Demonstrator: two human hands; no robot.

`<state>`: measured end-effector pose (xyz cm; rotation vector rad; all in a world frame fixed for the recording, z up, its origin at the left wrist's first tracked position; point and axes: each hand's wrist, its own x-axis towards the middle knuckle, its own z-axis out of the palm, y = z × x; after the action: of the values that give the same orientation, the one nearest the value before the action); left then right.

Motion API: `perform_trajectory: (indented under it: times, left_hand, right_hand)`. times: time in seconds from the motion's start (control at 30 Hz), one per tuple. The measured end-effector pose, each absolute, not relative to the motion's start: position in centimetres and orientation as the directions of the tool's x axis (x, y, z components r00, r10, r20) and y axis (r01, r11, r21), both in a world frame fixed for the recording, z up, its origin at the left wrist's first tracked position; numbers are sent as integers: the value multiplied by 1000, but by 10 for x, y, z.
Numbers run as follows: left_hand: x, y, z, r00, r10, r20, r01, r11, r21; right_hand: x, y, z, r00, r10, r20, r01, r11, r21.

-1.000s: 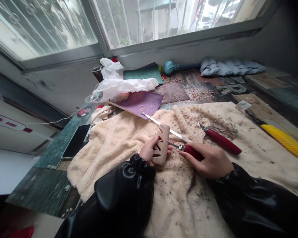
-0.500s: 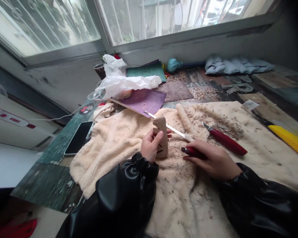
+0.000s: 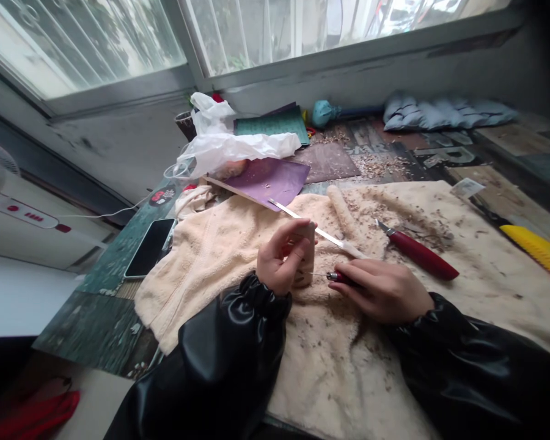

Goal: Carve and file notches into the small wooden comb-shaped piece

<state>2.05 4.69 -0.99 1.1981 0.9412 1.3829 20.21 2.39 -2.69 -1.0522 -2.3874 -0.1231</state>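
Note:
My left hand is closed round a small flat wooden piece with dark cuts in it, held upright over the beige cloth. In my right hand is a red-handled tool, its thin metal blade pointing left and reaching the wooden piece's lower part; whether the tip touches it I cannot tell. Behind both hands a long thin metal strip with a whitish end lies slantwise. A red-handled knife rests on the cloth to the right, among wood shavings.
A phone lies left of the cloth. Farther back are a purple sheet, a white plastic bag and a green mat. A yellow-handled tool lies at the right, and a fan stands at the left.
My left fingers have shifted up over the top of the wooden piece and cover more of it. My right hand has moved slightly left, bringing the tool closer to the piece.

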Motion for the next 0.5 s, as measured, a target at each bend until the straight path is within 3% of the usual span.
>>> perform_trajectory:
  times: [0.27, 0.5]
  left_hand:
    - [9, 55, -13, 93, 993, 70, -80, -62, 995]
    - [11, 56, -19, 56, 968, 245, -14, -244, 970]
  right_hand:
    - [203, 27, -26, -579, 637, 510, 708, 703, -75]
    - [200, 25, -31, -538, 671, 510, 734, 671, -107]
